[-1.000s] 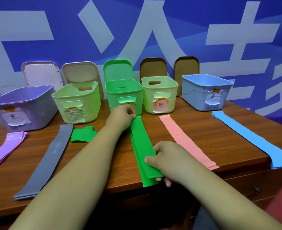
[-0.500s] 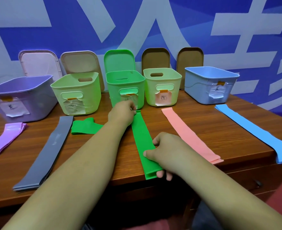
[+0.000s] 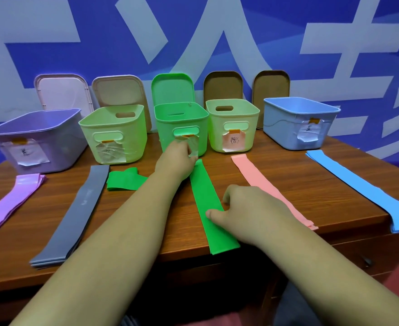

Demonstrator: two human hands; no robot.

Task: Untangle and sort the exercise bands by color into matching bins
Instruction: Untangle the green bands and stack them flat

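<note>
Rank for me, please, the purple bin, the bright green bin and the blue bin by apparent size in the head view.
1. purple bin, though it sits nearest the camera, so its lead over the next is unsure.
2. blue bin.
3. bright green bin, clearly the narrowest.

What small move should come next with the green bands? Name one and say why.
Probably let the left hand release the long flat green elastic band, which lies straight with the right hand resting a thumb on it, and reach for the crumpled green elastic band beside it: it looks like the only band not flattened.
</note>
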